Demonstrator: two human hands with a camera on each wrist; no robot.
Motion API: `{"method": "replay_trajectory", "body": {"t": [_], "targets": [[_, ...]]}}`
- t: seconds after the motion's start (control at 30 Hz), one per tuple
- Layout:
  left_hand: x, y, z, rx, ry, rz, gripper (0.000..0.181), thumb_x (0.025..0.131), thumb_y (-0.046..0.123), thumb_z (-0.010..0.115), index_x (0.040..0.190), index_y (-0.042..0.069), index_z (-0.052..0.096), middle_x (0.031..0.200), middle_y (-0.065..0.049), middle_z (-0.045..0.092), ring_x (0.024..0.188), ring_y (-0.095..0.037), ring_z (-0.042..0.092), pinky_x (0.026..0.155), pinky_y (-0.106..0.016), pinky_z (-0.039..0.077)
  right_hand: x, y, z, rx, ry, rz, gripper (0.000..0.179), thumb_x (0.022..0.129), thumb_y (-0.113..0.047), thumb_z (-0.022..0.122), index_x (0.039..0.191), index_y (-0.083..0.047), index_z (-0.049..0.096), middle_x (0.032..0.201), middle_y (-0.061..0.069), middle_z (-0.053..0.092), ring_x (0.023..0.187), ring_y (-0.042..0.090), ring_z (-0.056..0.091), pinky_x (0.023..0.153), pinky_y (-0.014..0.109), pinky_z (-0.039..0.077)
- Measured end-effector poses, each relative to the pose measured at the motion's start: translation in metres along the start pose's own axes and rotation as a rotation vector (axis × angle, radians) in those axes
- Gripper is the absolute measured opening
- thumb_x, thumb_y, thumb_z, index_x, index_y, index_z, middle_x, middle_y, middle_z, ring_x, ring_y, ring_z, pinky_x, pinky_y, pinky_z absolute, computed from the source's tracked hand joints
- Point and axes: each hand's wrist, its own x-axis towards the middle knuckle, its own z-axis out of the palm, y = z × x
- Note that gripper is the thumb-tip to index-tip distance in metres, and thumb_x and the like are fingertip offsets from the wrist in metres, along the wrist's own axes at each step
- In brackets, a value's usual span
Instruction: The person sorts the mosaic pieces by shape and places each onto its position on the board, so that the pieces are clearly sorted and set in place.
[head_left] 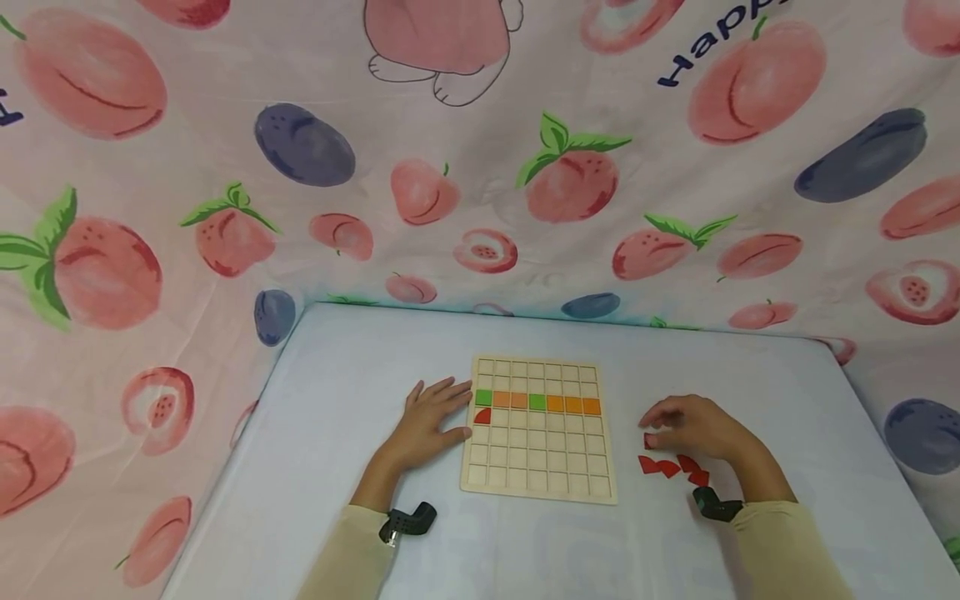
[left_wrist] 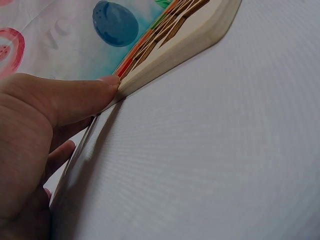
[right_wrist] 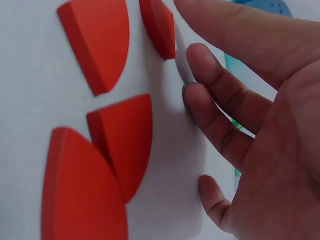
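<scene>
My left hand lies spread at the left side of a wooden grid board, its thumb touching the board's edge. Green and orange square tiles fill the third row from the far side. Just below that row's left end, a red quarter-circle tile sits in a cell. To the right of the board, my right hand pinches a red piece at its thumb tip, partly hidden by the fingers. Beneath that hand several red quarter-circle pieces lie loosely on the table.
The white table meets a fruit-printed cloth at its back and left sides. Black straps with camera mounts sit on both wrists, over beige sleeves.
</scene>
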Motion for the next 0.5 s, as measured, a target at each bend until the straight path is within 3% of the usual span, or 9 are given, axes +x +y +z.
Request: {"method": "replay_trajectory", "body": {"t": [0.27,0.5], "targets": [[-0.0005,0.0024,-0.0005,-0.008,-0.004,-0.005,0.064,0.093,0.036,0.073,0.15,0.014,0.053,0.162,0.005,0.043,0.155,-0.026,0.029,0.126,-0.061,0.003,-0.0005,0.012,-0.0005,0.045,-0.039,-0.03,0.029,0.08,-0.023,0.086,0.108,-0.022,0.076,0.108,0.001,0.063,0.105,0.022,0.052,0.087,0.035,0.051],[-0.0005,0.0021,-0.0015,-0.003,-0.006,-0.01,0.064,0.094,0.037,0.072,0.151,0.015,0.052,0.162,0.006,0.042,0.156,-0.025,0.028,0.126,-0.06,0.003,0.0046,0.0078,0.0037,0.028,-0.023,-0.007,0.028,0.08,-0.023,0.086,0.105,-0.021,0.073,0.097,0.003,0.057,0.097,0.022,0.051,0.075,0.032,0.05]]}}
